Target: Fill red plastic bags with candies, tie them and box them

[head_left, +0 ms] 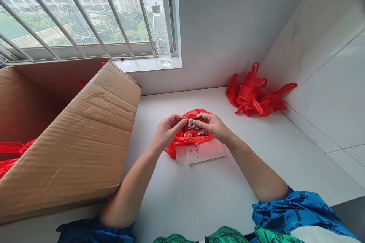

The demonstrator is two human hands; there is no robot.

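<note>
White counter [159,201], spanning the centre and lower part of the frame, with objects arranged on it. An open cardboard box [85,133] fills the left side, one broad panel slanting toward the middle; red plastic [14,155] shows inside it at the far left edge. Behind, a grey wall [222,19] occupies the upper centre, a barred window [85,11] the upper left, and a wall of pale tiles [322,83] the right. Blue patterned sleeves [302,212] enter at the lower left and lower right. A crumpled heap of red plastic bags [251,98] lies right of centre, at the back of the counter near the tiled wall. An open red bag [188,141] lies at the centre of the frame, with small shiny wrapped items [202,133] visible in its mouth. A clear bottle with a pale cap [161,38] stands upright on the sill, upper centre. The left hand [168,131] and right hand [213,125] meet above the open bag; the thumb and fingers of each are closed, pinching opposite sides of one packet. A sheet of white printed paper [207,153] lies just below centre, its upper part covered by the bag. Smallest, the dark red packet [191,123], with pale characters, is held at the centre over the bag's mouth.
</note>
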